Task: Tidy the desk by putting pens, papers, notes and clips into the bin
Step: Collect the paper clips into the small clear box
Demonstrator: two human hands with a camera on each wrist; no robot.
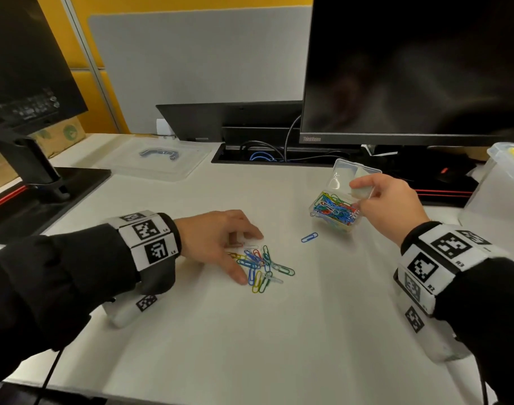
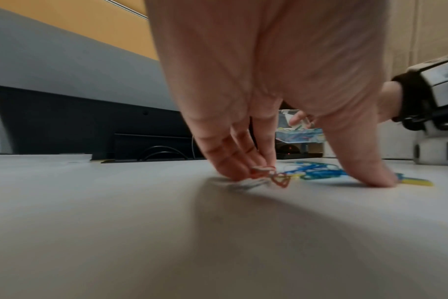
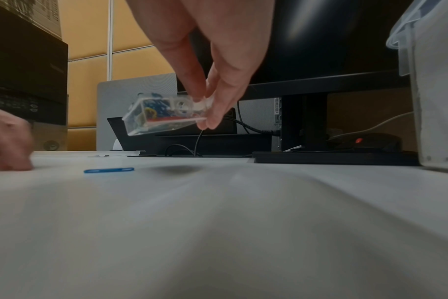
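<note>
A pile of coloured paper clips (image 1: pixel 261 267) (image 2: pixel 317 174) lies on the white desk (image 1: pixel 279 331). My left hand (image 1: pixel 245 257) (image 2: pixel 312 176) straddles the pile with its fingers spread. The fingertips (image 2: pixel 243 172) touch a red and a white clip, and the thumb presses the desk on the other side. My right hand (image 1: pixel 364 197) (image 3: pixel 207 113) pinches a small clear clip box (image 1: pixel 334 213) (image 3: pixel 156 113) by its near end. The box is full of coloured clips, has its lid open, and hangs tilted above the desk. One blue clip (image 1: pixel 309 237) (image 3: pixel 109 170) lies alone between pile and box.
A translucent bin (image 1: pixel 501 182) (image 3: pixel 435 101) stands at the right edge, with something yellow inside. Its clear lid (image 1: pixel 159 159) lies at the back left. A monitor (image 1: pixel 410 68) with its stand, cables and a mouse fill the back right. A second monitor's base (image 1: pixel 30 182) is on the left.
</note>
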